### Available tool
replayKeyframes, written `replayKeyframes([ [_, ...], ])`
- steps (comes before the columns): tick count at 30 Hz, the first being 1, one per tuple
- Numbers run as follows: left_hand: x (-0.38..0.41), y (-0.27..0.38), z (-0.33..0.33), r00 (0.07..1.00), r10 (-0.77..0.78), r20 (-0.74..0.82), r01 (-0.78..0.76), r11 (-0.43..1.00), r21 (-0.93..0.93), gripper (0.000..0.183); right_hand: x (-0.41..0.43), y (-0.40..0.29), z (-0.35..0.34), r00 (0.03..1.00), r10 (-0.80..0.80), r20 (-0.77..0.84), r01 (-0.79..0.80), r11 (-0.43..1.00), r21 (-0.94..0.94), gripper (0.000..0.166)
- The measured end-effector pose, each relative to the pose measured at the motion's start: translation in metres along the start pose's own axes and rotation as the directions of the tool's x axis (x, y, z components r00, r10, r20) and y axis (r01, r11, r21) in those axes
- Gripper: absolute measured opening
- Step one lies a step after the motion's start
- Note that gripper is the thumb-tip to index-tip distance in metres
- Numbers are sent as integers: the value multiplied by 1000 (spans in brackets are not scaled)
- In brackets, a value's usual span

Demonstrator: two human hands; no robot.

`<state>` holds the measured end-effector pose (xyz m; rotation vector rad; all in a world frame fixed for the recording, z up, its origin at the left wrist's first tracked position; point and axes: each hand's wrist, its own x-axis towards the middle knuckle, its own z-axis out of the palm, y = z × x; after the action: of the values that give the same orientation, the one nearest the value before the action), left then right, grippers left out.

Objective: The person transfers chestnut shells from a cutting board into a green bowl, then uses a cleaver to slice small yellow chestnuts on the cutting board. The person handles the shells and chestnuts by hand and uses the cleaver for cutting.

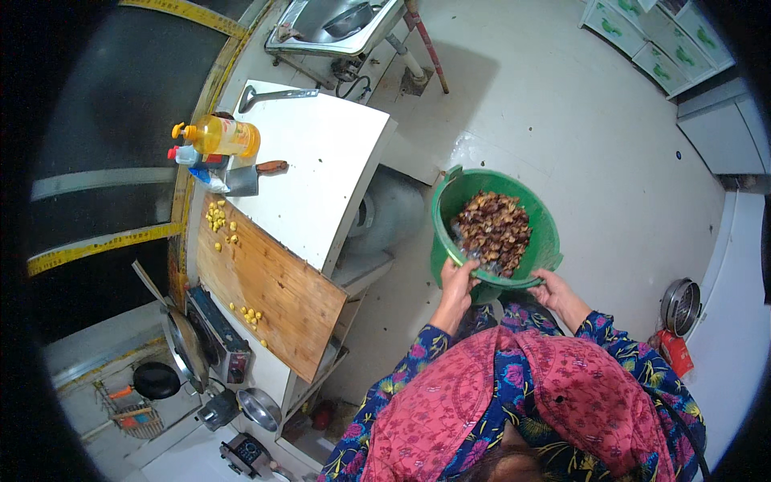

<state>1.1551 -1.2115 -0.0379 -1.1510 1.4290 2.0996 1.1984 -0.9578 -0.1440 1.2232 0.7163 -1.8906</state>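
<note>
A green plastic bucket (538, 211) is held in front of my body, its mouth facing up towards me. Inside lies a heap of brown, shell-like pieces (495, 232), too small to name surely, with some clear plastic at its near side. My left hand (456, 288) grips the near rim on the left, thumb over the edge. On the near right, my right hand (555, 291) has hold of the rim too. The bucket's underside is mostly hidden.
Left of me, a wooden cutting board (271, 283) carries small yellow pieces (217, 215). Beyond it on the white counter (313, 162) lie a cleaver (244, 181) and a yellow pump bottle (226, 135). A metal sink (313, 24) stands at the back; a steamer pot (680, 306) is at right.
</note>
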Motion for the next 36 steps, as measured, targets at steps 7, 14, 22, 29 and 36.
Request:
replayKeyframes([
  [7,67,35,1,999,-14,-29,18,988,154,41,69,-108,58,931,-258,-259,175,936,-304,19],
  [14,81,-52,-100,995,103,13,-92,813,575,23,150,-218,102,712,-594,-374,324,751,-576,29],
  [22,96,-31,-73,971,233,44,-137,401,906,22,238,-282,131,676,-656,-336,296,659,-691,32],
  [29,77,-51,-55,975,222,-16,-90,456,886,23,350,-331,203,747,-631,-210,311,610,-729,49],
  [36,87,-33,-18,990,27,-142,106,526,844,26,496,-398,166,540,-837,-90,337,313,-888,57],
])
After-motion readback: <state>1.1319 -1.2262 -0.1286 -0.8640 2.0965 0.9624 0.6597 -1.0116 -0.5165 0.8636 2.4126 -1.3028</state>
